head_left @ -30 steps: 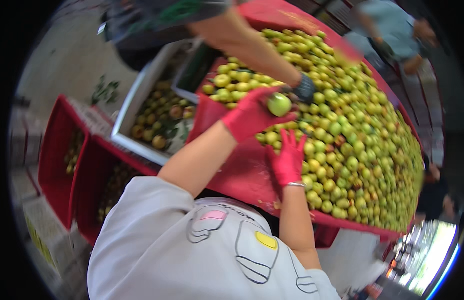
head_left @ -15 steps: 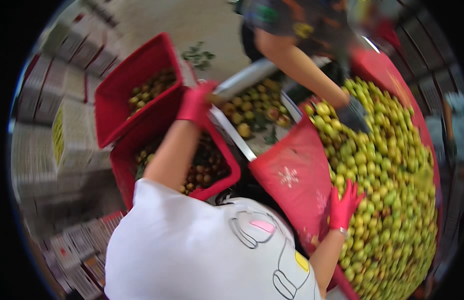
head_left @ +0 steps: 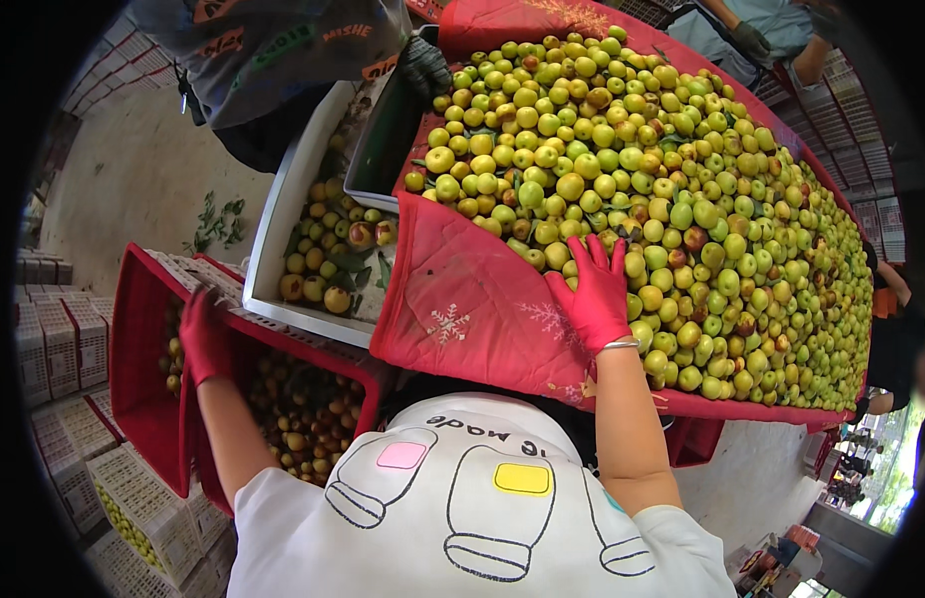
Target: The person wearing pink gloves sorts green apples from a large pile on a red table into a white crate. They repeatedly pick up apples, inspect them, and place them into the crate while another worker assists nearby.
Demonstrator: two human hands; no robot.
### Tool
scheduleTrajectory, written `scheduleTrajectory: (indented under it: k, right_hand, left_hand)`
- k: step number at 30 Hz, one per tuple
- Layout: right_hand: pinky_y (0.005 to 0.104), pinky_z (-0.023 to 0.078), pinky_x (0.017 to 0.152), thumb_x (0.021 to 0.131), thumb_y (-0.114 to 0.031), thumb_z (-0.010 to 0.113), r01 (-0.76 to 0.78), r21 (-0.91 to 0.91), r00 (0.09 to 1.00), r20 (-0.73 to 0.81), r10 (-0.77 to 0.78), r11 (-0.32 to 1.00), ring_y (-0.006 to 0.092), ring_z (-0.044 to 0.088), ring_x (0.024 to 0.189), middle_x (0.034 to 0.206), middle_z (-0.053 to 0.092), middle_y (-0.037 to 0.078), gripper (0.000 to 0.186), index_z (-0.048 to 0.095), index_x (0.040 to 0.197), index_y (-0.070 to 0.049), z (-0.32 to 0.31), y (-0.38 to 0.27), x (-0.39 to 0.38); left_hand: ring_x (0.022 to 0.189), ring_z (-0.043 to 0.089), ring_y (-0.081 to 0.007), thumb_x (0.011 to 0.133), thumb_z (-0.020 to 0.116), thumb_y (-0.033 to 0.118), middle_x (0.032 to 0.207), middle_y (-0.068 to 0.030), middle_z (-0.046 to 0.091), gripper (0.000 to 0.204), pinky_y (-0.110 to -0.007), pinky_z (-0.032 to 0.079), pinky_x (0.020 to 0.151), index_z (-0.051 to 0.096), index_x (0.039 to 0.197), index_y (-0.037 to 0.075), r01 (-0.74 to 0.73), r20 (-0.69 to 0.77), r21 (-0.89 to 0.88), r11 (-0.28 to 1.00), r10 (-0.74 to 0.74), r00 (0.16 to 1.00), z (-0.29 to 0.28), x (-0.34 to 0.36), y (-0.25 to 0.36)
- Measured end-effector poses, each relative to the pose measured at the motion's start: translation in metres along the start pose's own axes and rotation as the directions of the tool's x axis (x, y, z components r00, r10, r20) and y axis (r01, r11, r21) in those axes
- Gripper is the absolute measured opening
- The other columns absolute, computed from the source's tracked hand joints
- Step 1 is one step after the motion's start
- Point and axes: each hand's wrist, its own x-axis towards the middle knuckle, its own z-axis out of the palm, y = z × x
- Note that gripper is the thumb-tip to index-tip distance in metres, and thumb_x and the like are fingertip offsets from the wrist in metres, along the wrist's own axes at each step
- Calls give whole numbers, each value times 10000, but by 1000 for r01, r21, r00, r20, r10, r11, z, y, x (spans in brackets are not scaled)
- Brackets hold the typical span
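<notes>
A large heap of green-yellow jujubes (head_left: 721, 224) lies on a red quilted cloth (head_left: 462, 289) printed with white snowflakes. My right hand (head_left: 594, 299), in a red glove, rests on the heap's near edge with fingers spread and nothing gripped. My left hand (head_left: 205, 339), also red-gloved, is over the rim between two red crates at the left; its fingers are smeared and dim, so any held fruit cannot be made out. The nearer red crate (head_left: 368, 384) holds brownish jujubes (head_left: 308, 414). Some fruit shows in the farther red crate (head_left: 133, 329).
Beyond the crates stands a metal-edged tray (head_left: 308, 317) with blemished fruit and leaves. A co-worker's dark-gloved hand (head_left: 424, 68) is at the heap's far left edge. Another person's gloved hand (head_left: 751, 40) is beyond the heap. White slatted crates (head_left: 133, 488) stack at lower left.
The view has swung right, showing more of the heap. My right hand stays on the fruit; my left hand remains over the red crates. The co-worker's hand has drawn back to the heap's edge.
</notes>
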Motion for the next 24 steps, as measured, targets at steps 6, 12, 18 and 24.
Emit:
scheduleTrajectory:
  k: [6,12,18,24]
  right_hand:
    - [531,275,1098,807,-397,675,-23,17,1000,7,23,1000,444,214,1396,1437,433,134,620,508,1347,-142,2,-2,-4]
    - [529,266,1107,808,-389,670,-24,10,1000,17,24,1000,448,210,1400,1447,423,139,612,507,1346,-147,-5,-7,2]
    - [543,270,1102,805,-374,681,-26,27,1000,18,26,999,473,229,1381,1439,419,156,619,501,1344,-129,-6,-8,2]
    - [522,239,1124,815,-362,690,-69,79,997,45,65,995,476,211,1395,1441,427,175,619,506,1354,-121,-12,-12,2]
  left_hand:
    - [805,624,-110,910,606,158,951,-50,667,264,-263,522,653,651,1135,25,284,419,-204,937,-178,890,200,-9,139]
    - [848,660,-195,876,637,121,983,-112,698,252,-299,516,766,653,1108,25,-40,602,-342,939,252,758,356,-10,170]
    - [932,652,-328,822,653,213,1030,-154,679,361,-409,525,803,640,1167,110,-283,798,-156,946,290,529,449,-41,210]
    - [1082,579,-380,773,724,237,1340,-188,453,585,-470,516,864,468,1291,145,-456,774,66,887,243,585,499,-59,248]
